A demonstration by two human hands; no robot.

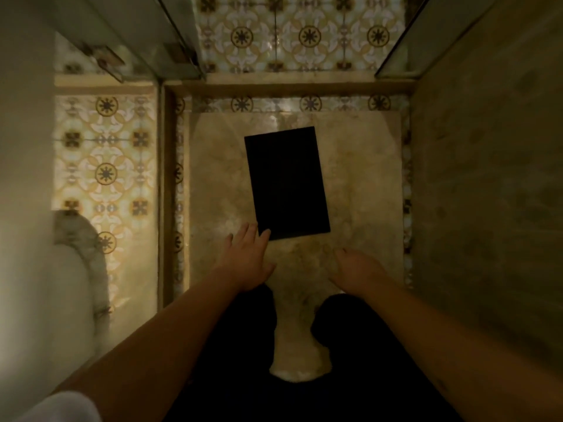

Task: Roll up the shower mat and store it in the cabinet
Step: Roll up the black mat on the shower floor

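Observation:
A black rectangular shower mat (287,183) lies flat on the pale stone shower floor (362,190), slightly turned. My left hand (248,257) reaches forward with its fingers spread, the fingertips touching the mat's near left corner. My right hand (358,269) hovers over the bare floor just short of the mat's near edge, fingers loose, holding nothing. No cabinet is in view.
Glass shower panels (170,41) rise at left and right. A raised stone kerb (166,193) borders the shower floor on the left, with patterned tiles (105,175) beyond it. A white toilet (61,284) stands at far left. My dark-clothed knees (231,336) rest on the floor.

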